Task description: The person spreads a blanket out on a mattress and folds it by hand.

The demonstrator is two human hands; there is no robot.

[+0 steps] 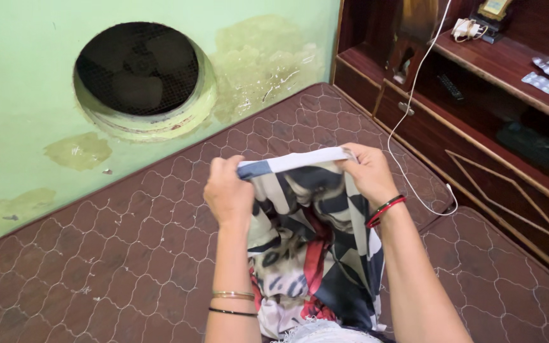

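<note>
1. Progress: the printed cloth (309,235) is lifted clear of the brown quilted mattress (128,254) and held up by its top edge. It hangs in loose folds and is not spread, laid flat or folded, so the handling appears to be at an early stage.
2. Left hand (227,190): closed, pinching the cloth's upper left corner.
3. Right hand (370,171): closed on the upper right end of the same edge, which is stretched taut between both hands.
4. Position: the cloth hangs in front of the person, above the mattress's near edge, towards the seam with a second mattress section (503,279).
5. Appearance: thin, limp fabric with a white top hem; the print is black, white, grey and red; creased, with no visible tears.
6. Surroundings: a white cable (414,184) lies on the mattress's right edge, apart from the cloth.
</note>
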